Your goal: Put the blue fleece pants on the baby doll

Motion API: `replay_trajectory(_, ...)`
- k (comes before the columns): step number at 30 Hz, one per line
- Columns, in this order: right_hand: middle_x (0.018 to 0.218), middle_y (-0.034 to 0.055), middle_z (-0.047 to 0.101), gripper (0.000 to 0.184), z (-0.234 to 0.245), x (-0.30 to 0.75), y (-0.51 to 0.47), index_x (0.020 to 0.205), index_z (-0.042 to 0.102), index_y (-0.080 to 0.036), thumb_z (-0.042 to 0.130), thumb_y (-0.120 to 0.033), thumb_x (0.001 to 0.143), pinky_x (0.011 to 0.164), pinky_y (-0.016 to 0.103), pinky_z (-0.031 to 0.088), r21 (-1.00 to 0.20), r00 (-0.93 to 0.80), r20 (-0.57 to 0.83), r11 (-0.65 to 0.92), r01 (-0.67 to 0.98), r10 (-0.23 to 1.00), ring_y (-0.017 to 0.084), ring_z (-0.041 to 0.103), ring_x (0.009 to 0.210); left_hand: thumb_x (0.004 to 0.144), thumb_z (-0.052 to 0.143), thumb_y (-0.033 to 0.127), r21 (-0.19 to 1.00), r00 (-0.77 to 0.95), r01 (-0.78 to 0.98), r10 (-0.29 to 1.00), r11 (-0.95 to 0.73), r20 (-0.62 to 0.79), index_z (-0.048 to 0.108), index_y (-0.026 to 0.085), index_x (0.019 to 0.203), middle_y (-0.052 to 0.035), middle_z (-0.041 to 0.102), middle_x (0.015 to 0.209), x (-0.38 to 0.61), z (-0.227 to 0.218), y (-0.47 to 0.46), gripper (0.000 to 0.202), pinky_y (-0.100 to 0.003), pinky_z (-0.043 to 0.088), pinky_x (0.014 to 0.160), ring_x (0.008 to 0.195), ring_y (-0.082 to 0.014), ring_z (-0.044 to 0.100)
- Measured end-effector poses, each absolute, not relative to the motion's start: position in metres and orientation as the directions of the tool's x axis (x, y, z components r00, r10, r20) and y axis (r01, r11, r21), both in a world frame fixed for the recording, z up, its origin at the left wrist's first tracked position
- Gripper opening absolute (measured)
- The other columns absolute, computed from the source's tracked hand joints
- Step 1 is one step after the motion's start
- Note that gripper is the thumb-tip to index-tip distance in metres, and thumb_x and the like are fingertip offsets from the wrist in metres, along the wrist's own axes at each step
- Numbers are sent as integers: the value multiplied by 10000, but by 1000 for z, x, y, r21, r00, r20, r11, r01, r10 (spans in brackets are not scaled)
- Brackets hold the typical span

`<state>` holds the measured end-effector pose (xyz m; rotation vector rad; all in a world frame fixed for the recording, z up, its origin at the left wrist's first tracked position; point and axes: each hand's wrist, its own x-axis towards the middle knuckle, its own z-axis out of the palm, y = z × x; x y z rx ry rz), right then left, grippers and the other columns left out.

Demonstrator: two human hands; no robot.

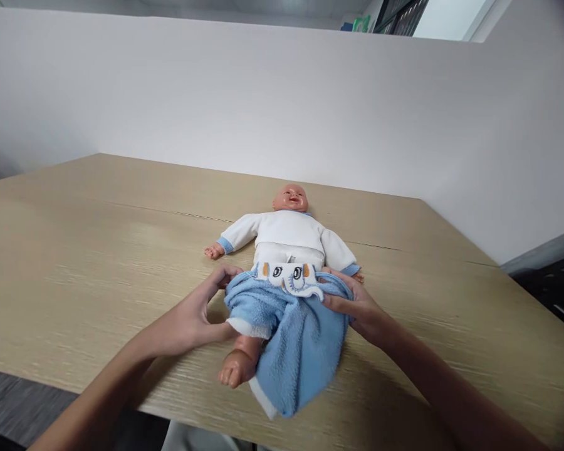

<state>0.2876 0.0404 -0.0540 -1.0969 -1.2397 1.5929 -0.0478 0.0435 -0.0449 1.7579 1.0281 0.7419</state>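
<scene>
A baby doll (291,225) lies on its back on the table, head away from me, in a white top with blue cuffs. Blue terry pants (305,341) with an embroidered face on a white waist panel cover its lower body. One bare foot (237,368) sticks out of the pant leg on the left; the doll's other foot is hidden under the cloth. My left hand (200,313) curves around the pants' left side, thumb by the leg hem and fingertips partly hidden. My right hand (357,307) pinches the waistband on the right side.
The wooden table (98,269) has a seam running across behind the doll. A white partition wall (239,94) stands along its far edge. A dark object (554,282) is beyond the table's right edge.
</scene>
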Motion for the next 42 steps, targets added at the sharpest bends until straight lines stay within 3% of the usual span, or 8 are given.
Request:
replay_trajectory(5, 1069, 11, 734, 484, -60, 298, 42, 1148, 765, -216, 974, -476, 797, 836, 208, 537, -959, -368, -192, -254, -127, 910, 149, 685, 949, 847, 881, 556, 922, 626, 262, 777, -285, 63, 526, 249, 1534, -139, 574, 1576, -59, -44, 59, 832, -503, 404, 1287, 1503, -367, 513)
replay_trajectory(13, 1037, -9, 692, 376, -69, 305, 48, 1160, 741, -250, 892, -484, 907, 796, 200, 510, -977, -407, -103, -168, -129, 908, 125, 640, 896, 1024, 674, 621, 787, 597, 442, 796, -431, 100, 468, 316, 1559, -105, 492, 1623, -21, -15, 77, 649, -504, 382, 1259, 1486, -328, 470)
replay_trajectory(18, 1026, -32, 672, 318, -71, 302, 47, 1145, 694, -280, 859, -467, 947, 833, 209, 486, -986, -287, 11, -36, -160, 958, 125, 603, 935, 995, 612, 759, 604, 728, 505, 680, -617, 85, 473, 235, 1595, -146, 671, 1359, 16, 12, 89, 808, -475, 488, 1031, 1258, -356, 600)
replay_trajectory(21, 993, -45, 648, 319, -72, 301, 45, 1162, 657, -299, 841, -470, 964, 823, 214, 473, -987, -260, 30, -13, -162, 965, 126, 584, 915, 919, 668, 815, 516, 811, 514, 584, -686, -32, 675, 197, 1333, -84, 724, 1017, 33, 24, 108, 743, -412, 472, 881, 1064, -340, 642)
replay_trajectory(24, 1009, -39, 644, 314, -69, 302, 44, 1163, 629, -293, 806, -486, 990, 823, 219, 466, -997, -309, 25, 0, -80, 951, 132, 588, 932, 893, 798, 675, 702, 925, 323, 368, -635, -92, 721, 196, 1109, -6, 709, 909, 45, 27, 132, 530, -322, 462, 786, 857, -218, 646)
replay_trajectory(31, 1032, 15, 637, 408, -55, 315, 39, 1160, 707, -211, 760, -576, 986, 816, 278, 474, -964, -531, -103, 47, 262, 841, 188, 576, 931, 963, 785, 475, 893, 964, 144, 263, -427, -30, 720, 202, 1218, -43, 793, 1255, 63, 8, 151, 379, -293, 526, 966, 1143, -237, 729)
replay_trajectory(38, 940, -11, 630, 381, -59, 315, 40, 1059, 726, -246, 806, -599, 939, 748, 220, 487, -996, -290, 13, -12, -84, 957, 145, 575, 832, 829, 911, 487, 927, 975, 219, 31, -304, -220, 785, 193, 1056, -20, 829, 1072, 64, 4, 149, 392, -328, 601, 925, 1031, -265, 771)
replay_trajectory(42, 1041, 25, 693, 542, -55, 316, 38, 1224, 724, -255, 852, -647, 871, 844, 283, 553, -992, -384, -123, -120, 34, 915, 192, 649, 933, 925, 814, 516, 947, 986, 168, 39, -274, -163, 795, 190, 996, -29, 833, 1059, 66, -3, 149, 334, -324, 605, 956, 1015, -247, 770)
